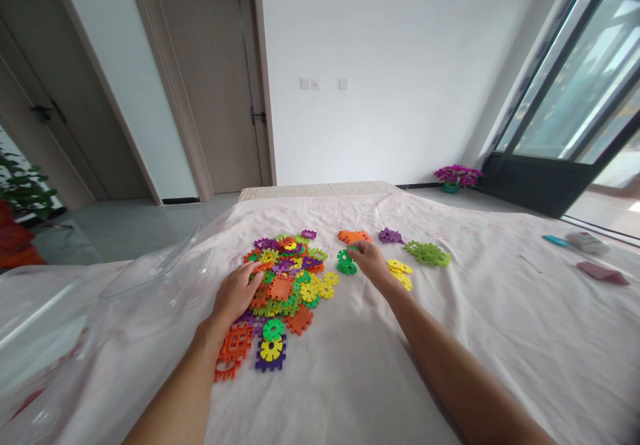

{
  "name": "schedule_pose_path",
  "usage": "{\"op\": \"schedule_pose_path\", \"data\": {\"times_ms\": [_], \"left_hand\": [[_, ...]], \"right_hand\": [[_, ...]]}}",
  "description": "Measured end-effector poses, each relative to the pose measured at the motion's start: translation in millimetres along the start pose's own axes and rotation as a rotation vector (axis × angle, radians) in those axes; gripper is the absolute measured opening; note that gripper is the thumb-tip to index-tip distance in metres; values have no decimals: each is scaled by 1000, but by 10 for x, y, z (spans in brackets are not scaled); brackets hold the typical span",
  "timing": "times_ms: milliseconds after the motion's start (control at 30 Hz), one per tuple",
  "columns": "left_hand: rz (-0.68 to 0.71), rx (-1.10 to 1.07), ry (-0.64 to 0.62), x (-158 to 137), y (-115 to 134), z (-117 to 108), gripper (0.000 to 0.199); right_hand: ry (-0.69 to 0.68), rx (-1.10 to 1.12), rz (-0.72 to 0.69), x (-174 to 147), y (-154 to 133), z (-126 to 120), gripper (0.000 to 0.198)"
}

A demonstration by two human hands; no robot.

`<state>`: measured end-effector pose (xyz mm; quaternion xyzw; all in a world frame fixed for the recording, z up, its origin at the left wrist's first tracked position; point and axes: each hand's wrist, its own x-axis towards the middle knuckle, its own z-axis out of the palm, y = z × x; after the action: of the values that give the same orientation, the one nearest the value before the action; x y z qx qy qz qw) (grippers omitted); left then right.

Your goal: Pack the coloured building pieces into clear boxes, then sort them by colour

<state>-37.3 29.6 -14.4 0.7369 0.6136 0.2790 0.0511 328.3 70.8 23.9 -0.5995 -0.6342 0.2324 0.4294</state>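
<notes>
A mixed heap of plastic building pieces (287,278), flat squares and notched discs in several colours, lies on the cloth. At its left side is my left hand (239,293), its fingers curled at the edge of an orange plastic piece (264,267). My right hand (371,261) is closed in a pinch over the green notched discs (346,265), a green disc at its fingertips. Just beyond it lies a group of orange pieces (354,236). Yellow discs (401,273) are to the right of that hand, partly behind the wrist.
Purple pieces (391,235) and light green pieces (428,253) form separate groups farther right. Clear plastic containers (150,278) stand at the left. A pink object (603,272), a whitish object (587,242) and a blue item (555,240) lie at the far right of the cloth (350,365).
</notes>
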Motion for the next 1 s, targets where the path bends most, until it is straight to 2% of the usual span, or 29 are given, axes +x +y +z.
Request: {"op": "schedule_pose_path", "data": {"times_ms": [100,267,333,433,500,567,700,800,900,1000], "left_hand": [[-3,3,2,-3,5,-5,44],[-5,-3,6,-9,18,-19,43],[-4,-2,4,-10,22,-23,43],[0,2,3,-9,28,-28,44],[0,6,5,-10,29,-28,44],[-2,10,8,-11,28,-27,43],[-2,10,9,-16,23,-23,44],[2,12,5,-16,24,-23,44],[-1,14,4,-12,28,-28,45],[-7,14,3,-7,28,-30,45]], "right_hand": [[-16,-223,38,-16,73,-55,28],[-164,-471,-175,-157,35,1,42],[-195,-509,-231,-192,15,17,39],[-153,-552,-231,-209,5,14,31],[-98,-567,-247,-218,-12,25,27],[-77,-530,-324,-249,-63,69,23],[-197,-387,-529,-390,-278,242,15],[-312,-370,-625,-525,-454,361,25],[-343,-400,-635,-611,-550,421,45],[-345,-424,-612,-625,-559,441,41]]}}
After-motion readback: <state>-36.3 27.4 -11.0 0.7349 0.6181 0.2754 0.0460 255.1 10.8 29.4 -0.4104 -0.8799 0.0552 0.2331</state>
